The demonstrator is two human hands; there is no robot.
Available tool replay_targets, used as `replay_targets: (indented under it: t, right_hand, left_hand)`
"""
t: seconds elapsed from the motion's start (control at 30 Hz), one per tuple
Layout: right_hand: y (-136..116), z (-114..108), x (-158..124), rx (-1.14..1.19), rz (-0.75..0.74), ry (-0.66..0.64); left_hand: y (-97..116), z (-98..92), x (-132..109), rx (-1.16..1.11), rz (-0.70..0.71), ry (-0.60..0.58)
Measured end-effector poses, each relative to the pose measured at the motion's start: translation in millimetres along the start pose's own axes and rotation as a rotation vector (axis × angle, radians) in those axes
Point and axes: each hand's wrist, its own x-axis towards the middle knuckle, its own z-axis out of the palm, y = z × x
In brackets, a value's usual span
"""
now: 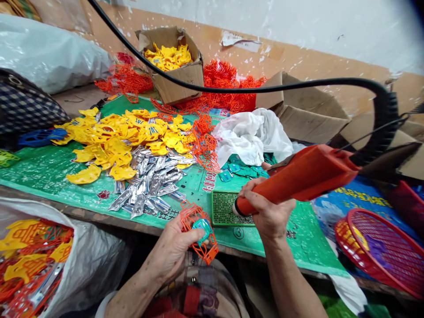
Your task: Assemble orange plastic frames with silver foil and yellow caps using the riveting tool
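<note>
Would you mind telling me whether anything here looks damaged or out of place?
The cardboard box of yellow parts has a crumpled flap, and the wall behind it is flaking. The orange lattice piece in the left hand and the orange tool in the right hand look intact.

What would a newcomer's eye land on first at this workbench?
Likely the big orange corded power tool gripped in the right hand, right of centre, its tip over a green perforated tray. Next, the left hand holds an orange lattice part at the bench edge. Behind, yellow plastic pieces are heaped beside silver metal strips on the green mat.
</note>
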Motion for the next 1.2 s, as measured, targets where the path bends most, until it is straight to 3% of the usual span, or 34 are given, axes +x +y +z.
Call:
replay_targets:
  t: [0.83,1.03,1.2]
  right_hand:
    - [2.6,-0.4,-2.1,-0.095,-0.035,0.028]
    - [-19.5,5.5,0.1,0.054,0.033,0.036]
    - [-47.2,12.6,-5.1,0.288,0.064,-0.103]
  left_hand:
    - [-1.2,-6.0,1.3,-0.072,-0.023,0.016]
    - [-1.4,-6.4,2.0,-0.109,-0.012,0.008]
    - [-2.1,-5.7,1.8,-0.113,-0.014,0.029]
